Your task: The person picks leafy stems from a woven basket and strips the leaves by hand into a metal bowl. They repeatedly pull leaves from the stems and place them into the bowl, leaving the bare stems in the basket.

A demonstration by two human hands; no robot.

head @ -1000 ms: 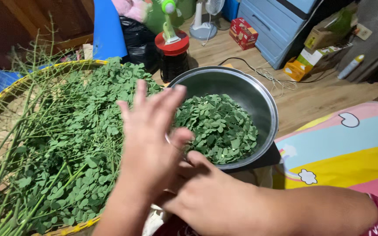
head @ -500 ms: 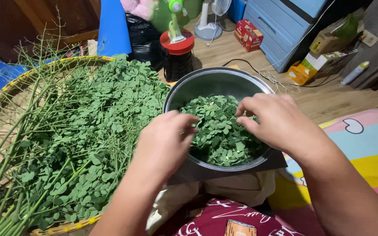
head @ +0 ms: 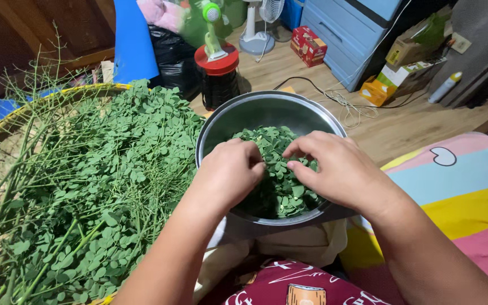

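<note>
Both hands work inside the steel bowl. The left hand is curled, fingertips pinched down into the loose leaves; whether it grips a sprig or only leaves cannot be told. The right hand is likewise pinched, thumb and forefinger closed on a small tuft of leaves at the centre of the pile.

Change over the last second: the left hand was raised and blurred above the basket side, and the right hand lay low near the lap. Half a second ago both were over the bowl, apart. They now meet, fingertips nearly touching over the pile. This indicates that stripping of leaves into the bowl is in progress.

The leaves in the bowl are small, oval, dull green and free of stalks, filling the bowl to roughly half depth on the near side. The bowl rests just beside the woven tray, which carries a dense heap of leafy stems. Behind the bowl stands a dark jar with a red lid. A patterned blanket lies to the right on the wooden floor.
</note>
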